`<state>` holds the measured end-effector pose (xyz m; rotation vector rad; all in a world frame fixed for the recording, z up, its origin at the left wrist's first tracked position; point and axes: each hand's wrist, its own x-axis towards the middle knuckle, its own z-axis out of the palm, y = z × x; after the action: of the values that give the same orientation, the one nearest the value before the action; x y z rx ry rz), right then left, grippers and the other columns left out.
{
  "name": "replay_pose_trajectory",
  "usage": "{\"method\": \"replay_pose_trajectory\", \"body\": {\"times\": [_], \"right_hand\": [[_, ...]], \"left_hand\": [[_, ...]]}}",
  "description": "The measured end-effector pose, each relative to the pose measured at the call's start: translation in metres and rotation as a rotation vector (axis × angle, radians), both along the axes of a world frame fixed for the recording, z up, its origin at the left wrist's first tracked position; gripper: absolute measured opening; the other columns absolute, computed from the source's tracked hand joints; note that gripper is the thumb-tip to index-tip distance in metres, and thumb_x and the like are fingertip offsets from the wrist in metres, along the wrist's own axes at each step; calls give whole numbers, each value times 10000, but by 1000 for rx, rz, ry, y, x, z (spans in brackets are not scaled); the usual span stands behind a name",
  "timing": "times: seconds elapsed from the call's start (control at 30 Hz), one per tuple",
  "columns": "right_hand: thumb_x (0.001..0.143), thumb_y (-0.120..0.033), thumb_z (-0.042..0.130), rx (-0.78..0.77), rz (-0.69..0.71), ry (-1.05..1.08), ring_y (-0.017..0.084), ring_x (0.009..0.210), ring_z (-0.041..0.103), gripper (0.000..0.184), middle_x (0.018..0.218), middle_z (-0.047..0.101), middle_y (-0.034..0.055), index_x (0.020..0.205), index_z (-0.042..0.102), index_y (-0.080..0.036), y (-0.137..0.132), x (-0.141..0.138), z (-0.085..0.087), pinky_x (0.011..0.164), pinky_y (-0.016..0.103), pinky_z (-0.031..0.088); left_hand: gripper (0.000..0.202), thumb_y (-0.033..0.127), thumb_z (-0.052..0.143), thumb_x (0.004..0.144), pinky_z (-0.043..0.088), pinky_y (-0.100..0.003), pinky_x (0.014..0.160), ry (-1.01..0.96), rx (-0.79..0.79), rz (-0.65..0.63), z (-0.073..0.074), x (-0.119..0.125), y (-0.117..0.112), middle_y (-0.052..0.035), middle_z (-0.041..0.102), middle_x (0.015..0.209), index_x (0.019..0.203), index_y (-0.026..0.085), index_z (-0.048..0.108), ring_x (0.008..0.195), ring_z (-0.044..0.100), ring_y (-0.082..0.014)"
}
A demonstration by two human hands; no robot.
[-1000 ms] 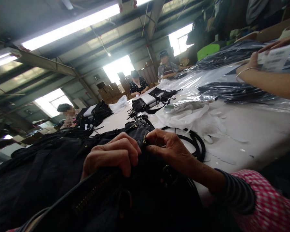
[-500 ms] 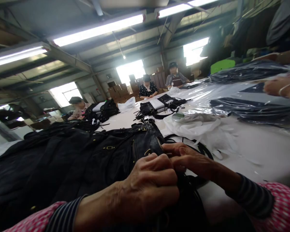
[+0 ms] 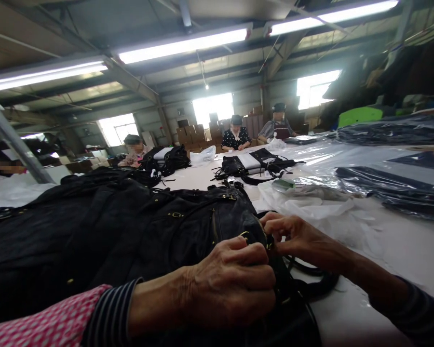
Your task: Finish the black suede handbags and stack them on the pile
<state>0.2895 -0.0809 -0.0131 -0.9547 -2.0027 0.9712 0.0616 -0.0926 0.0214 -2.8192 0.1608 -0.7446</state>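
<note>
A black handbag with brass buckles and zips lies in front of me, among other black bags on the left. My left hand is closed over the bag's near right part, its fingers curled into the black material. Beyond it, my right hand pinches the bag's edge close to the end of a brass zip. What exactly lies between the fingertips is hidden. A black handle loops onto the table below my right wrist.
More black bags with white wrapping lie across the white table. Crumpled clear plastic and dark items in plastic sleeves are on the right. Several people sit around the far side; cartons are stacked behind.
The view has swung a little left. My right hand has drawn slightly away from my left, and more of the zip shows between them. My left hand keeps its grip.
</note>
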Motion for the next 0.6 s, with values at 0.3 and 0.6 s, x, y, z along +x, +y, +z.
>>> {"method": "replay_pose_trajectory", "body": {"times": [0.3,0.6], "right_hand": [[974,-239,573,447,-233,-294,132,682,580,235,779,628,10,745,597,-194,-50,7,-11,614,255,411],[992,-490,532,-124,-103,-180,184,844,614,362,868,668,11,952,717,-182,-42,32,-9,721,259,451]], "left_hand": [[261,160,510,984,305,-352,625,-10,24,12,-2,-4,3,-13,589,776,725,176,489,839,515,-174],[174,233,582,961,364,-354,684,187,-76,-60,-7,28,-6,-9,594,866,802,184,529,895,503,-168]]}}
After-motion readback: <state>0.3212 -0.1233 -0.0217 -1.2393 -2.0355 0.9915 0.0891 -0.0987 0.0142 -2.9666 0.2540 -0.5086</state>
